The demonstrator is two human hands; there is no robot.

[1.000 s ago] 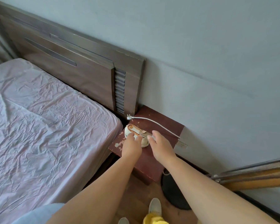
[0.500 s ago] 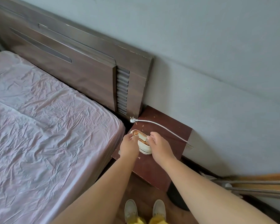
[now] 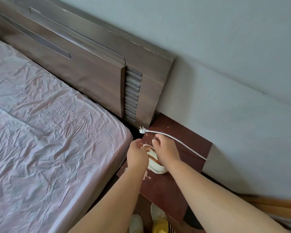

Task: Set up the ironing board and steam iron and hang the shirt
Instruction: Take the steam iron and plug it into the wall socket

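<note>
A small white steam iron with a rose-gold handle lies on a dark red bedside table. My left hand is at the iron's left side, fingers curled round its front end. Over the iron's right side lies my right hand, its thumb and fingers stretched past the front. The iron's white cord runs across the table behind my hands to a plug lying loose at the table's back left corner. No ironing board or shirt is in view.
A bed with a crumpled pink sheet fills the left. Its dark wooden headboard stands against a pale wall. Wooden poles lie along the floor at the lower right. My shoes are below the table.
Both hands have slid forward along the iron, from its rear handle to its front end. The iron, cord and plug have stayed put. The view has drawn closer.
</note>
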